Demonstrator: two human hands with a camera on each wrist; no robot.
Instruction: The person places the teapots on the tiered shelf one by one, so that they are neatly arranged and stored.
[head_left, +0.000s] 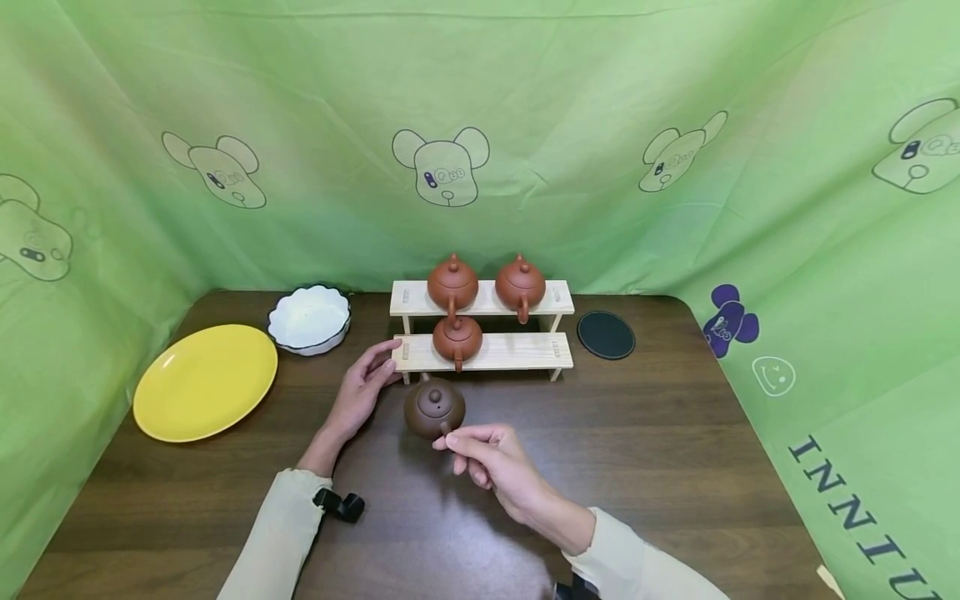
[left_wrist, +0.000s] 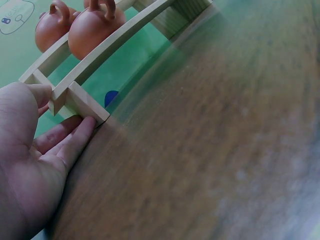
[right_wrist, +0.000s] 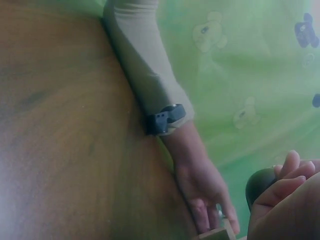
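Note:
My right hand (head_left: 498, 467) pinches the handle of a dark brown teapot (head_left: 435, 408) between thumb and fingers. The teapot's spout points toward the back, and its body is just in front of the two-step wooden stand (head_left: 517, 352). In the right wrist view the dark teapot (right_wrist: 259, 186) is partly hidden behind the fingers. My left hand (head_left: 360, 396) grips the left end of the stand's lower step. Seen from the left wrist, its thumb is at the board's end and its fingertips (left_wrist: 89, 122) touch the leg near the table.
A red-brown teapot (head_left: 457, 339) sits on the lower step; two similar ones, a left teapot (head_left: 453, 285) and a right teapot (head_left: 521, 285), sit on the upper. A black round mat (head_left: 606, 335) lies at right; a white scalloped bowl (head_left: 310, 318) and yellow plate (head_left: 206, 383) stand at left.

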